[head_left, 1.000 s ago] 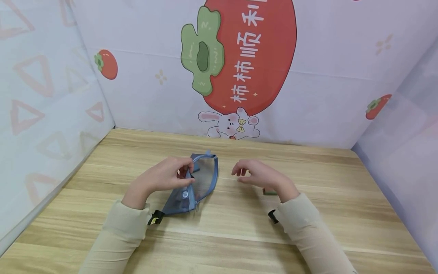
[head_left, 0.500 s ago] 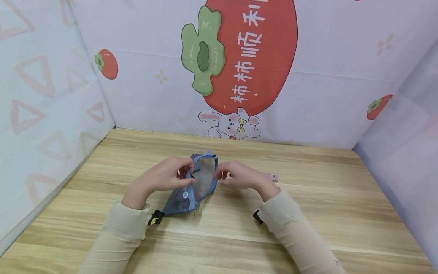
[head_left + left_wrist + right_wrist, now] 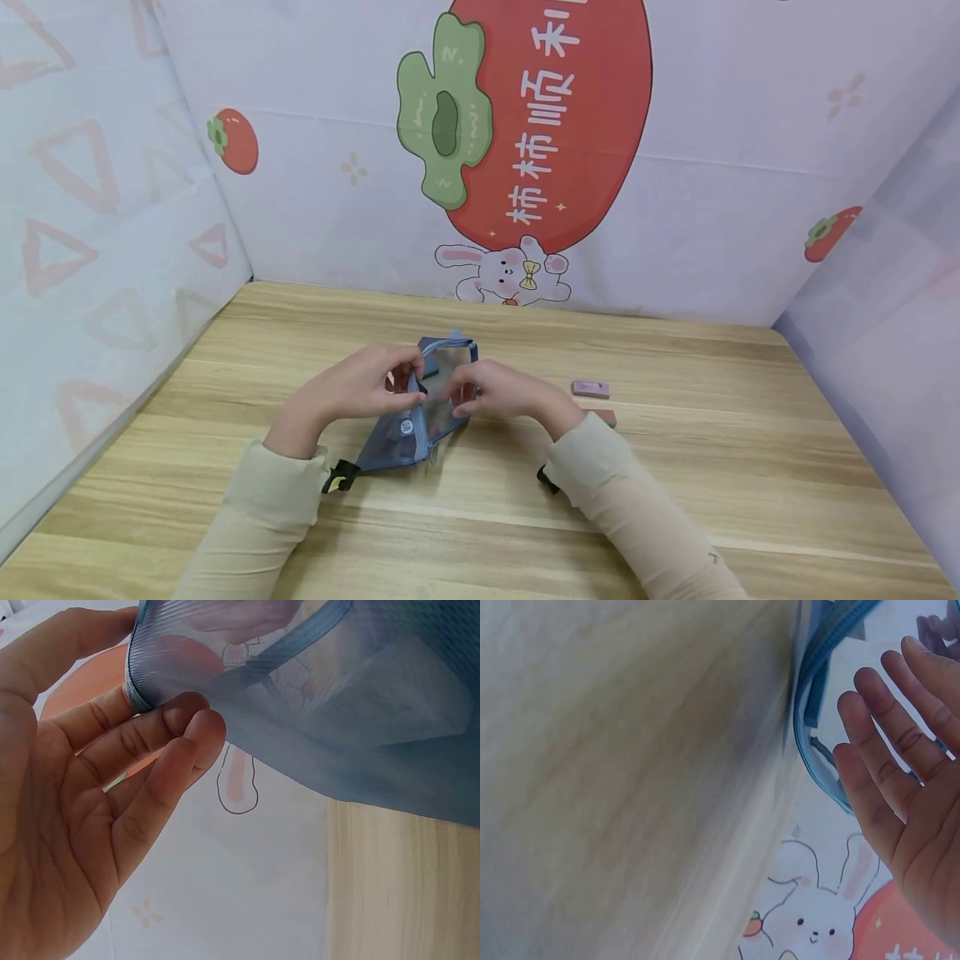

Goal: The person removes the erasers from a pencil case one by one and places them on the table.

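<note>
A blue see-through mesh zip pouch [image 3: 386, 442] stands on the wooden table with its mouth spread towards the right. My left hand [image 3: 360, 383] pinches the near-left rim of that mouth between thumb and fingers; in the left wrist view the left hand [image 3: 97, 787] has the mesh edge at its fingertips. Over the far rim my right hand [image 3: 502, 390] reaches into the mouth. In the right wrist view the right hand [image 3: 907, 742] has loosely bent fingers beside the blue zip edge [image 3: 814, 697], and nothing shows in its grasp. A dark blue item shows inside the pouch.
A small pinkish-purple block [image 3: 591, 389] lies on the table [image 3: 712, 467] to the right. Closer in, a reddish-brown block [image 3: 603, 417] is partly hidden by the right forearm. Printed cloth walls [image 3: 337, 217] border the table at the back and sides.
My right hand has moved left, from beside the pouch to inside its mouth, uncovering the pinkish-purple block. The left hand has kept its place on the rim.
</note>
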A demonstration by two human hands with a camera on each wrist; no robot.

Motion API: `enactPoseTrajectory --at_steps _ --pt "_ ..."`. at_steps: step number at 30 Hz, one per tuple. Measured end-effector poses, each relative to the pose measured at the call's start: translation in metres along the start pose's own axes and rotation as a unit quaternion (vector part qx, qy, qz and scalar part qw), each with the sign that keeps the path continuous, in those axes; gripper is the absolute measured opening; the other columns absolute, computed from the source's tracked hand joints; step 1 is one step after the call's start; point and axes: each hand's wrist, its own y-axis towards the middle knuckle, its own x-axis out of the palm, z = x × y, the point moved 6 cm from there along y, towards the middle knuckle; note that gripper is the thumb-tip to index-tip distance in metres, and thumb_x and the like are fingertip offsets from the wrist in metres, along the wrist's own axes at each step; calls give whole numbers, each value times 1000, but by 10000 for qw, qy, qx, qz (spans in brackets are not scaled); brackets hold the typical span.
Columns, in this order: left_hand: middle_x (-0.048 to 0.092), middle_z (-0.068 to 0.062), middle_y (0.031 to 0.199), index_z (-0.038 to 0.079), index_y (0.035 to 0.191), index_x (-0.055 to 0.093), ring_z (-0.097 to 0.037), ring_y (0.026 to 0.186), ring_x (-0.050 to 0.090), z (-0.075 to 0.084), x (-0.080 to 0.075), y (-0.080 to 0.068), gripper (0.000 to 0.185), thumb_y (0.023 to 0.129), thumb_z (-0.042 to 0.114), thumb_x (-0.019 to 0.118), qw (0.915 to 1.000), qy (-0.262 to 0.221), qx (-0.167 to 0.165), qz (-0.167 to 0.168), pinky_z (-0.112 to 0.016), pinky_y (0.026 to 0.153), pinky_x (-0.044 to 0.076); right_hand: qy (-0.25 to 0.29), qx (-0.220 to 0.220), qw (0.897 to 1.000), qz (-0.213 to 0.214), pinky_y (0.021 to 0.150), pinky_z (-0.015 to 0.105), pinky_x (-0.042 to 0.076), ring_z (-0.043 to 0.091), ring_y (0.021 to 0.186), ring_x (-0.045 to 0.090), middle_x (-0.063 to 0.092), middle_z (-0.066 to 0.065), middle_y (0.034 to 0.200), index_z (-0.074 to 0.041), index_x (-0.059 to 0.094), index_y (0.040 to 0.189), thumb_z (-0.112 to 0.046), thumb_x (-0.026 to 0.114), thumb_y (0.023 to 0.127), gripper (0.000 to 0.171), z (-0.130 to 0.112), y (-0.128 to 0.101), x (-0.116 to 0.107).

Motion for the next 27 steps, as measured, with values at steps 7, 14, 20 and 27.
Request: enactPoseTrajectory --at_steps 7,14,20,27 --pt "60 6 79 13 95 59 -7 69 55 -1 0 -1 14 88 20 70 10000 -66 -12 -26 -25 64 50 -26 47 9997 -219 86 27 52 12 92 60 70 6 107 -5 69 116 -9 67 93 24 -3 9 8" --pt "62 6 81 13 96 60 -7 71 56 -1 0 0 15 88 20 70 9999 -77 -58 -33 -25 65 51 3 -5 9994 -345 88 25 53 10 94 62 70 5 109 -6 69 116 -7 67 92 24 -6 16 14" --pt "62 6 83 11 98 61 -7 74 57 -2 0 -2 16 87 18 70 9999 -80 -90 -51 -26 68 51 131 5 9985 -524 85 20 51 8 92 62 69 6 108 -6 69 114 -6 68 91 23 -6 19 20" --pt "63 6 84 9 100 61 -7 76 58 -2 -1 -2 17 86 16 68 9999 -73 -88 -38 -31 72 53 107 -123 9978 -644 82 17 51 5 90 62 69 5 106 -5 69 110 -4 69 90 20 -7 21 25"
